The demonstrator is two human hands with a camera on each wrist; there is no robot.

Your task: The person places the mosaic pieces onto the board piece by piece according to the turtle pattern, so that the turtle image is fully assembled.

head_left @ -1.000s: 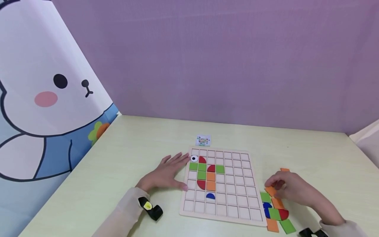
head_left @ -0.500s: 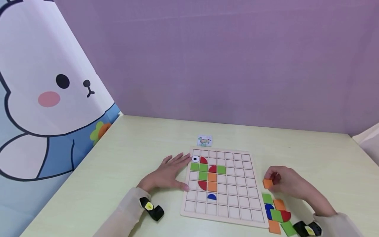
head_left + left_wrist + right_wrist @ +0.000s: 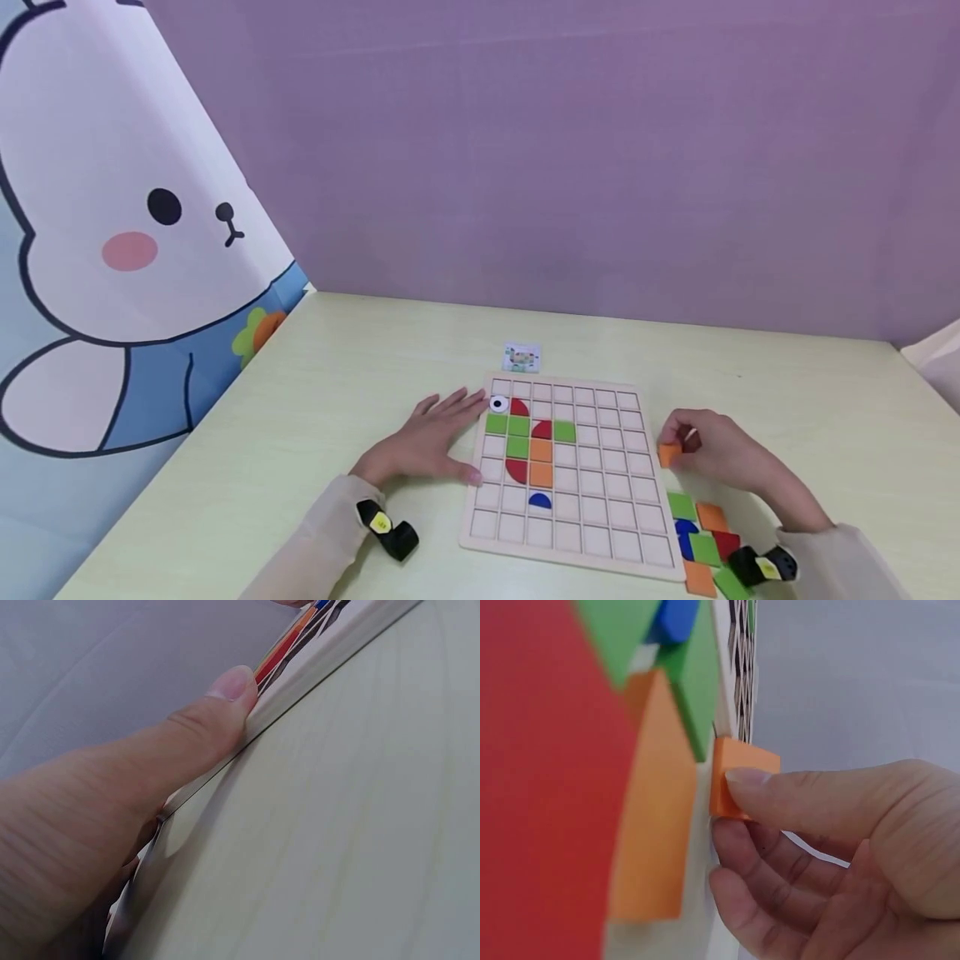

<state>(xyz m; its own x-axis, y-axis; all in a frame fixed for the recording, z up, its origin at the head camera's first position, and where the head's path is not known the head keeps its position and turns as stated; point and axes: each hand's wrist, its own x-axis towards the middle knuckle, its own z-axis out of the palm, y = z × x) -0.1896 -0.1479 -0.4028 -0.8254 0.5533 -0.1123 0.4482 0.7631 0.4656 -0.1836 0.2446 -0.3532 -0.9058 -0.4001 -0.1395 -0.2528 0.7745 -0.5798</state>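
Orange tile (image 3: 670, 455): just right of the board (image 3: 596, 509), pinched in my right hand (image 3: 712, 447), presumably for control.
Left hand (image 3: 423, 442): spread, thumb on the board's left rim (likely steadying it).
Loose tiles (image 3: 705, 549): board's right side, probably for reach.

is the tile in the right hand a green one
No, in the right wrist view the right hand pinches an orange tile between thumb and fingers.
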